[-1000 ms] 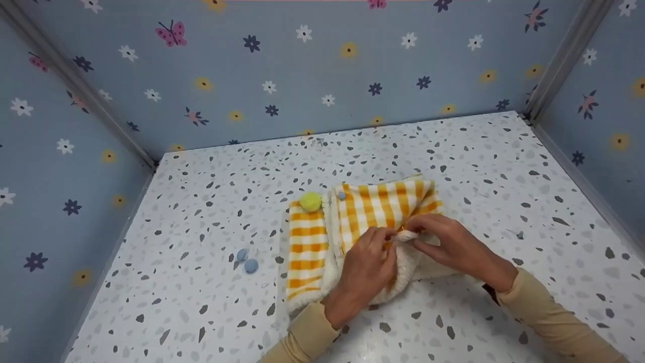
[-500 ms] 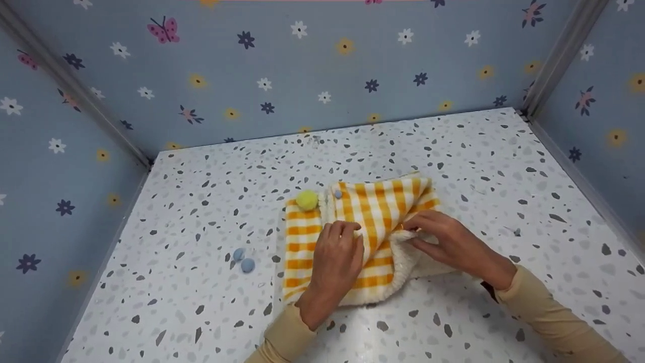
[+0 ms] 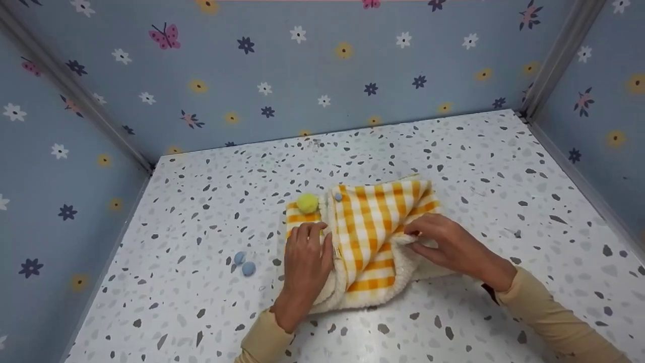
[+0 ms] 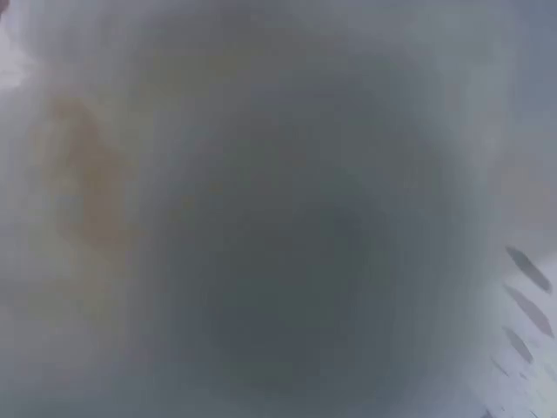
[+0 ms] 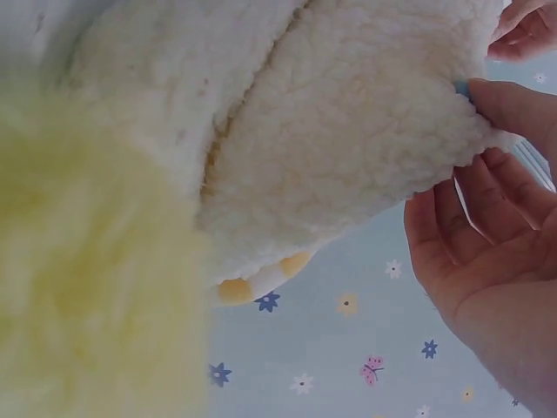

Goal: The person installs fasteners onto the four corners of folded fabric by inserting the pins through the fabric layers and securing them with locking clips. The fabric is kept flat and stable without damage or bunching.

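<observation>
A yellow-and-white checked cloth piece with cream fleece lining (image 3: pixel 370 212) lies on the table, partly folded over. My right hand (image 3: pixel 446 244) pinches its fleece edge on the right; in the right wrist view the thumb lies over a small blue piece (image 5: pixel 462 88) at that edge. Over the left part of the cloth is my left hand (image 3: pixel 304 262), fingers loosely bent. Just beyond its fingertips sits a yellow pompom (image 3: pixel 307 203), with a small blue button-like piece (image 3: pixel 338 197) at the fold's far corner. The left wrist view is mostly blurred.
Two blue balls (image 3: pixel 248 268) lie close together on the speckled table (image 3: pixel 201 201), left of the cloth. Flower-patterned panels (image 3: pixel 282 60) enclose the back and both sides. A small object (image 3: pixel 517 234) lies on the table at the right.
My left hand has come away from the right hand and moved left across the cloth, uncovering its checked middle. The right hand keeps its pinch on the edge, nearly still.
</observation>
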`<state>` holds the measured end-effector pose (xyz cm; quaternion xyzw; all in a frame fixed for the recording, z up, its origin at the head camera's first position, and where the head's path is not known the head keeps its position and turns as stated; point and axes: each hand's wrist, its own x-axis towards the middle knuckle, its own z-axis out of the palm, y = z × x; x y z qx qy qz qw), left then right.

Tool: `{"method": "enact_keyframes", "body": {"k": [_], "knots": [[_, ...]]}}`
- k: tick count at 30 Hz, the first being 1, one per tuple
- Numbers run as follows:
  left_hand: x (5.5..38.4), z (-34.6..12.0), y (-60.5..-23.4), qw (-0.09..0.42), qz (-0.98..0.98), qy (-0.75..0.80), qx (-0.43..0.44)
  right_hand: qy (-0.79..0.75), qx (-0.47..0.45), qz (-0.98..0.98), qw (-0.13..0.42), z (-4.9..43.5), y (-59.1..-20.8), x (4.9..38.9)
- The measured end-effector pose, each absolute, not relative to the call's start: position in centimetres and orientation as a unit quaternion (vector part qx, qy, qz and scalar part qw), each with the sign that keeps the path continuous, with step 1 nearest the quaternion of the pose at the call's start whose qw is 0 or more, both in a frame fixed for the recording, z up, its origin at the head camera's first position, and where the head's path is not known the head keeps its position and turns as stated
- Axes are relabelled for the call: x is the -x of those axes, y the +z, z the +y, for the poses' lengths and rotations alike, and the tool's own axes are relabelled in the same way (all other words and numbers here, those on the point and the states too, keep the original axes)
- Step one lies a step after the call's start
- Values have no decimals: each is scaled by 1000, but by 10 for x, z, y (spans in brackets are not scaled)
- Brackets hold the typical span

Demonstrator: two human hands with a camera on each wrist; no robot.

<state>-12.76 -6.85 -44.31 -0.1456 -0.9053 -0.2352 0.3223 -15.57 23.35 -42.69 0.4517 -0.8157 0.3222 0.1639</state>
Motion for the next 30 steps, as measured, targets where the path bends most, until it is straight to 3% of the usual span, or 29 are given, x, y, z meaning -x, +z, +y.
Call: {"method": "enact_keyframes", "body": {"k": [12,30], "knots": [[129,-104,-455,320,-928,-174,84,329,-456,-812,158,234,-428,158],[124,-145,-459,239,-960,-139,-31,310,-454,-820,157,233,-429,158]]}}
